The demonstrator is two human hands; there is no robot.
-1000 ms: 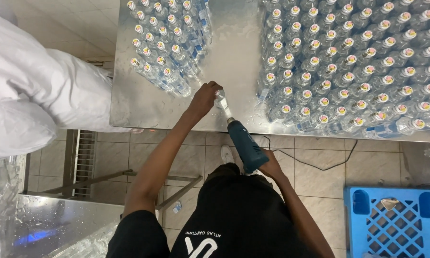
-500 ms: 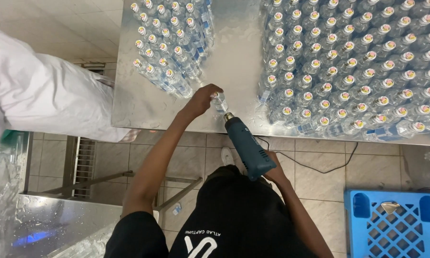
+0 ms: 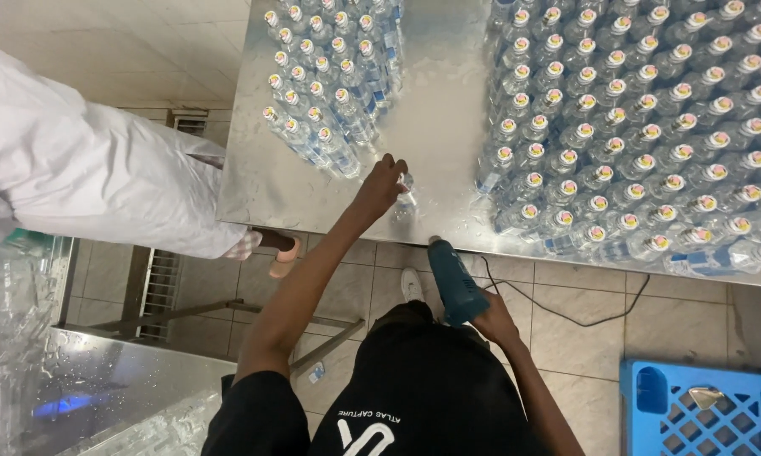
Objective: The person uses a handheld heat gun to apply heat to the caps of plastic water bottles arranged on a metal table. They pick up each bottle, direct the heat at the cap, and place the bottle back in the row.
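1. overhead, the person's left hand (image 3: 382, 184) reaches out over the metal table (image 3: 435, 127) and closes its fingers around a single small clear bottle (image 3: 406, 192) standing near the table's front edge.
2. that bottle sits in the bare strip of table between two big groups, apart from both.
3. the right hand (image 3: 492, 321) is wrapped around the handle of a blue heat gun (image 3: 453, 281), held low below the table edge, its nozzle pointing up toward the edge and close under it.
4. a thin black cord (image 3: 566, 314) runs from the heat gun across the tiled floor (image 3: 600, 321).
5. the left bottle group (image 3: 334, 80) stands in slanted rows, each bottle with a pale cap and a coloured spot on top.
6. the right bottle group (image 3: 642, 127) is far larger and fills the table to its right side, rows packed touching.
7. a co-worker's white sleeve (image 3: 85, 169) comes in from the left, ending just beside the table's left front corner.
8. a blue plastic crate (image 3: 701, 409) sits on the floor at the lower right.
9. a second wet metal surface (image 3: 102, 388) lies at the lower left.
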